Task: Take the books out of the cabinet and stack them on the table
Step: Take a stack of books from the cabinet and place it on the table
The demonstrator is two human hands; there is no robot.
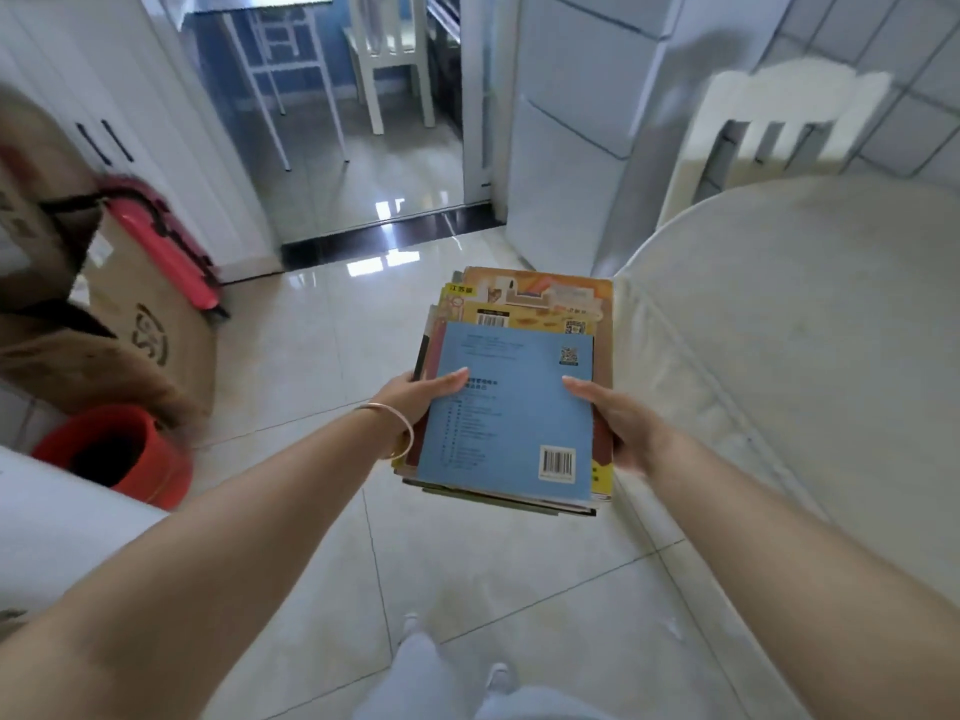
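A stack of several books point(511, 407) hangs in the air in front of me, a blue-covered one with a barcode on top and yellow-orange covers showing beyond it. My left hand point(421, 394) grips the stack's left edge, thumb lying on the blue cover. My right hand point(615, 423) grips the right edge, thumb on top as well. The stack is above the tiled floor, just left of the round white table point(810, 356), and does not touch it. No cabinet interior is visible.
A white chair point(779, 122) stands behind the table. At left are cardboard boxes point(130, 324), a red case point(166, 241) and a red bucket point(119, 454). White cabinet doors point(104, 96) stand at far left. A doorway ahead opens onto another room.
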